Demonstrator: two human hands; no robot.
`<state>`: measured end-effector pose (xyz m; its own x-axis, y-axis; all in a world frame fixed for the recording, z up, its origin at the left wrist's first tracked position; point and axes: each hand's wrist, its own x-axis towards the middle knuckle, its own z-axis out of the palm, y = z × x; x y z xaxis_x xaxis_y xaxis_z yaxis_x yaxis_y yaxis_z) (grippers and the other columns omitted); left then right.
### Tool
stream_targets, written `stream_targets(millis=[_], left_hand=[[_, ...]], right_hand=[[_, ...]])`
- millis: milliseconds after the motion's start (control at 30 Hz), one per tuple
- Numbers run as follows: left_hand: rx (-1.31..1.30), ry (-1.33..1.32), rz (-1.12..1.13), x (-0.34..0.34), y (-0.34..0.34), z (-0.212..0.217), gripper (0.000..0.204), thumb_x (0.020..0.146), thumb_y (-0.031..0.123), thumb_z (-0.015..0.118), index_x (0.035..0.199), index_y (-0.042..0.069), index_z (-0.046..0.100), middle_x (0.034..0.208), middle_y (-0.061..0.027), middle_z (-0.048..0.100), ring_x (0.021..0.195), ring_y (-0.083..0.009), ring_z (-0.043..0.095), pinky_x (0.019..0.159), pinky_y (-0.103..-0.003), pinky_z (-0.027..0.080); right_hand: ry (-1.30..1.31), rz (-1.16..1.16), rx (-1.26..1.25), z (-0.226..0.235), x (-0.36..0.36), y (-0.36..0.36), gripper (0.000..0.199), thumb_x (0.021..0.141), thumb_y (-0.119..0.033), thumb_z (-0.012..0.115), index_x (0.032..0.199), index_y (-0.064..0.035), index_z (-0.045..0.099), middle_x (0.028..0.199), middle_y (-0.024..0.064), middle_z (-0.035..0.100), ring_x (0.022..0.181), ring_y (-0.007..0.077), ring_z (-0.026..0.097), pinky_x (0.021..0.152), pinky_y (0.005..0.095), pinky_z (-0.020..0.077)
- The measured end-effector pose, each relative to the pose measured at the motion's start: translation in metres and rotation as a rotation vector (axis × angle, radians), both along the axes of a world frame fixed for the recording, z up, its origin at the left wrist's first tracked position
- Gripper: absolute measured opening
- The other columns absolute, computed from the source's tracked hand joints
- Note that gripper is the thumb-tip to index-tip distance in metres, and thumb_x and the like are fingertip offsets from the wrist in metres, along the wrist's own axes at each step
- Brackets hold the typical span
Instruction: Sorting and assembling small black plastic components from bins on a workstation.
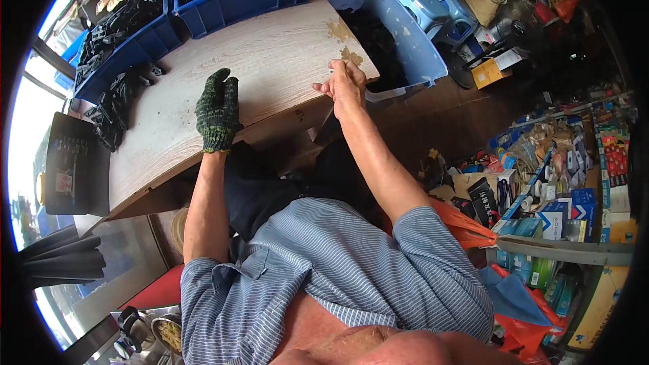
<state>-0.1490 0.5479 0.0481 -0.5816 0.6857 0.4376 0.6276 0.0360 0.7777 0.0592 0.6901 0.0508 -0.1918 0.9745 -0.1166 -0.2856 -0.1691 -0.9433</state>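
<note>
The left hand (pixel 218 109), in a dark green knitted glove, lies flat with fingers loosely spread on the pale wood-grain bench (pixel 270 61), holding nothing. The bare right hand (pixel 346 83) rests at the bench's chipped right edge, fingers curled together; whether it pinches anything cannot be told. Just beyond it stands a light blue plastic tub (pixel 419 54) of black parts. Two darker blue crates (pixel 236 0) of similar black pieces line the bench's far side, with a loose black pile (pixel 115 105) at the left.
</note>
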Motion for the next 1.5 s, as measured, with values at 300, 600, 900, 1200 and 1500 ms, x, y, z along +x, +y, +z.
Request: stream_targets(millis=[300, 600, 900, 1200, 1500], left_hand=[[-0.034, -0.094, 0.009, 0.000, 0.005, 0.004, 0.030, 0.096, 0.023, 0.062, 0.119, 0.004, 0.066, 0.114, -0.0168, 0.069, 0.106, -0.0313, 0.065, 0.093, -0.038, 0.048], [-0.046, -0.180, -0.019, 0.000, 0.003, 0.008, 0.034, 0.091, 0.021, 0.071, 0.121, 0.006, 0.064, 0.096, -0.0111, 0.069, 0.082, -0.0203, 0.064, 0.079, -0.033, 0.052], [0.191, 0.643, 0.245, -0.088, 0.095, 0.104, 0.063, 0.077, 0.038, 0.080, 0.126, 0.006, 0.058, 0.118, -0.0192, 0.061, 0.110, -0.0390, 0.056, 0.096, -0.048, 0.046], [-0.202, 0.735, -0.006, -0.178, 0.198, 0.119, 0.045, 0.086, 0.052, 0.062, 0.116, 0.018, 0.062, 0.100, -0.0179, 0.067, 0.096, -0.0394, 0.063, 0.083, -0.053, 0.051], [-0.528, 0.720, -0.014, -0.118, 0.207, 0.186, 0.051, 0.085, 0.057, 0.062, 0.093, 0.007, 0.069, 0.076, -0.0211, 0.069, 0.071, -0.0399, 0.069, 0.060, -0.051, 0.054]], right_hand=[[-0.036, 0.002, 0.043, -0.002, -0.006, 0.003, 0.012, 0.088, -0.013, 0.058, 0.083, -0.0025, 0.056, 0.055, 0.0024, 0.047, 0.044, 0.0115, 0.047, 0.058, 0.0379, 0.0624], [-0.115, -0.042, 0.006, 0.013, -0.018, 0.045, 0.018, 0.089, -0.019, 0.059, 0.082, -0.0031, 0.056, 0.049, -0.0005, 0.038, 0.041, 0.0125, 0.049, 0.055, 0.0388, 0.0622], [-0.368, -0.172, 0.230, -0.001, -0.047, 0.083, 0.026, 0.092, -0.027, 0.062, 0.084, -0.0024, 0.060, 0.066, 0.0026, 0.054, 0.046, 0.0103, 0.051, 0.042, 0.0278, 0.0505], [-0.360, -0.218, 0.304, 0.002, -0.052, 0.074, 0.029, 0.093, -0.025, 0.063, 0.080, 0.0003, 0.057, 0.066, 0.0031, 0.057, 0.047, 0.0099, 0.050, 0.039, 0.0245, 0.0487], [-0.349, -0.258, 0.282, 0.004, -0.051, 0.077, 0.022, 0.091, -0.022, 0.064, 0.080, -0.0030, 0.058, 0.059, -0.0001, 0.047, 0.042, 0.0078, 0.042, 0.038, 0.0262, 0.0475]])
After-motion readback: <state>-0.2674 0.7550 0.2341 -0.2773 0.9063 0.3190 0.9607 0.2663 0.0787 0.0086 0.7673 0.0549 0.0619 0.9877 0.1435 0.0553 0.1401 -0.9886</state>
